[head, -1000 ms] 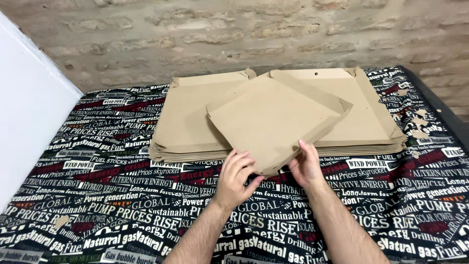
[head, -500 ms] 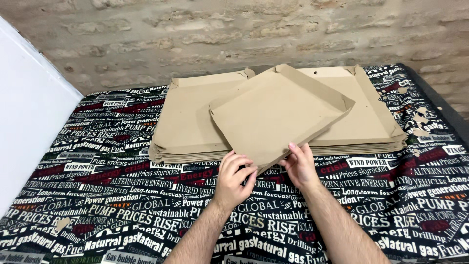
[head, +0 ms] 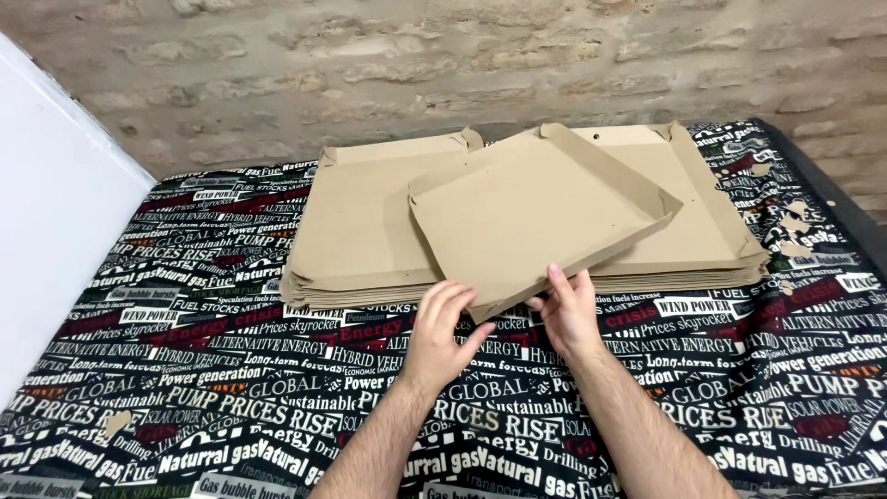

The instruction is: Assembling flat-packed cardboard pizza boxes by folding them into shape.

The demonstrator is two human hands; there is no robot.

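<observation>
**Two hands lift the near corner of a cardboard tray over a stack of flats**

In the middle of the frame a brown cardboard tray (head: 536, 217), with low folded-up walls along its far and right edges, is held tilted above the rest, its near corner pointing down toward the lower centre. The left hand (head: 442, 334) sits just left of that corner, fingers curled up against the tray's lower edge and thumb reaching toward the corner; its grip is loosely closed on the edge. The right hand (head: 565, 312) is just right of the corner, its grip pinching the tray's edge with the fingers raised along the cardboard and the thumb underneath.

Beneath the tray, across the upper middle of the frame, lies a stack of flat cardboard sheets (head: 365, 226), their layered edges showing along the near side. The stack rests on a tabletop covered by a dark cloth printed with white and red lettering (head: 212, 370). Small scraps of cardboard (head: 793, 226) lie on the cloth at the right edge. A brick wall (head: 370, 65) fills the top of the frame, and a white panel (head: 55, 240) stands at the left.
</observation>
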